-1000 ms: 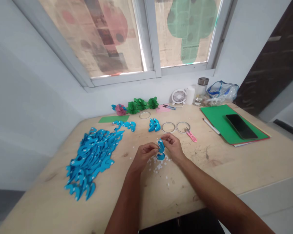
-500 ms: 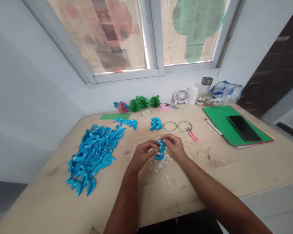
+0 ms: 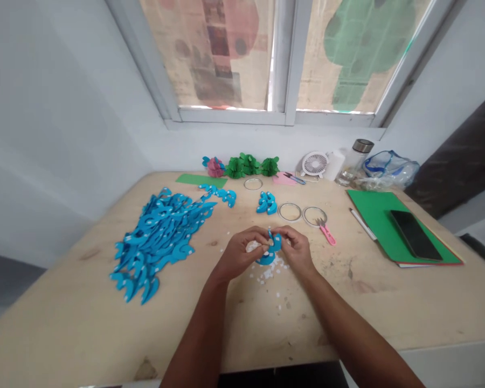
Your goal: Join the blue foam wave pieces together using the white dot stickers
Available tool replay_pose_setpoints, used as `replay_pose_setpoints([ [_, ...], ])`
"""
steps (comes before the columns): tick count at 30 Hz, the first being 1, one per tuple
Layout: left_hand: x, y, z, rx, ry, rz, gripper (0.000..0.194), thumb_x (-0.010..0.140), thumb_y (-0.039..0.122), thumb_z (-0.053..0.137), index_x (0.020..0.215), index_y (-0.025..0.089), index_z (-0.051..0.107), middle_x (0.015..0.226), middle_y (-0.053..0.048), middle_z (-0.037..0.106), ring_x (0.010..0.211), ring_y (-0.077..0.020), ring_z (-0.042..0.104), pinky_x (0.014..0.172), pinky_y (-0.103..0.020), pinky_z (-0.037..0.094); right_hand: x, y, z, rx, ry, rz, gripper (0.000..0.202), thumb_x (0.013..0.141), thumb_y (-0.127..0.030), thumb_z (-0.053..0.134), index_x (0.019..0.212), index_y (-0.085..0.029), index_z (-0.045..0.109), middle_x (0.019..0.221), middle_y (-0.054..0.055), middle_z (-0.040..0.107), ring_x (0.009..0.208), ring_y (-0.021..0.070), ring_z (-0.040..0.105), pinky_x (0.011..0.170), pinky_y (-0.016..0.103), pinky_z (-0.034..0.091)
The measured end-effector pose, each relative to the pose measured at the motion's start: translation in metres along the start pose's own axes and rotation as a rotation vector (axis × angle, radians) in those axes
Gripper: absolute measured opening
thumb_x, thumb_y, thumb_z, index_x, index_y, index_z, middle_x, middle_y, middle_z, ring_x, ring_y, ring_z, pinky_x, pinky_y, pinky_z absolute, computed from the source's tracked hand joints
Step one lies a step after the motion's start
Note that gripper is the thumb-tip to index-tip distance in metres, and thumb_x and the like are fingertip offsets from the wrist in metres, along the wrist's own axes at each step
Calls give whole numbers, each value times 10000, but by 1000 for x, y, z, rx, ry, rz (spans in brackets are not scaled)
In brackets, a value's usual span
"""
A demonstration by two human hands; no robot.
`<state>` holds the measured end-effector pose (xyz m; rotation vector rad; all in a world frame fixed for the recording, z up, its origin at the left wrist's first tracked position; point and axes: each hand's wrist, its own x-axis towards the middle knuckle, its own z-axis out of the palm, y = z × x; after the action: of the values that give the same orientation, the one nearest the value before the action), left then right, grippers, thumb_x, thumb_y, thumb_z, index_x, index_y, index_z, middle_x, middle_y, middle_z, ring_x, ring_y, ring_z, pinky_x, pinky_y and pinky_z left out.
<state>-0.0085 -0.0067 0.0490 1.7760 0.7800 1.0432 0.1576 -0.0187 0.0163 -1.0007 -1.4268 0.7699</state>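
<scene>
Between my two hands is a curved blue piece (image 3: 271, 251) with small white squares on it. My left hand (image 3: 244, 252) pinches its left side, the fingers pressed together. At its upper right edge my right hand (image 3: 296, 247) closes its fingertips on the same piece. Small white scraps (image 3: 269, 272) lie on the table below the hands. To the left spreads a large pile of similar blue pieces (image 3: 156, 237). A small blue group (image 3: 267, 202) sits beyond my hands, and another (image 3: 222, 195) lies by a green strip (image 3: 194, 180).
Metal rings (image 3: 290, 212) and pink-handled snips (image 3: 327, 233) lie beyond my right hand. A black phone (image 3: 415, 234) rests on green sheets (image 3: 367, 215) beside a white pen (image 3: 362, 223). Along the wall stand green paper shapes (image 3: 249, 164), a fan (image 3: 315, 163) and a bottle (image 3: 355, 159).
The view has shifted, so the window and tabletop items appear farther right. The blue piece is turned slightly between my fingers; both hands still hold it.
</scene>
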Motion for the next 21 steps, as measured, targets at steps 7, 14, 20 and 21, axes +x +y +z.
replay_pose_setpoints([
  [7, 0, 4, -1, 97, 15, 41, 53, 727, 176, 602, 714, 164, 652, 905, -75, 669, 853, -172, 617, 794, -302, 466, 0, 2, -2, -206, -19, -190, 200, 816, -211, 518, 928, -229, 684, 826, 50, 677, 769, 176, 604, 706, 307, 473],
  [14, -4, 5, -6, 175, -53, 42, 76, 734, 150, 586, 742, 171, 658, 915, -76, 674, 903, -175, 614, 829, -305, 457, 0, 3, -4, -348, -98, -283, 208, 838, -190, 489, 935, -226, 670, 832, 52, 690, 778, 183, 611, 712, 323, 486],
  [20, -5, 8, -7, 252, -80, 45, 90, 737, 140, 575, 750, 181, 654, 933, -65, 670, 916, -168, 606, 833, -297, 451, 2, -1, -5, -418, -132, -341, 194, 851, -198, 474, 912, -210, 659, 797, 56, 680, 749, 183, 604, 682, 322, 474],
  [21, -5, 8, -7, 256, -85, 47, 89, 738, 140, 572, 747, 181, 651, 928, -61, 670, 914, -166, 604, 834, -296, 449, 2, -1, -5, -430, -136, -342, 191, 852, -199, 474, 907, -206, 657, 790, 58, 676, 749, 185, 601, 683, 324, 471],
])
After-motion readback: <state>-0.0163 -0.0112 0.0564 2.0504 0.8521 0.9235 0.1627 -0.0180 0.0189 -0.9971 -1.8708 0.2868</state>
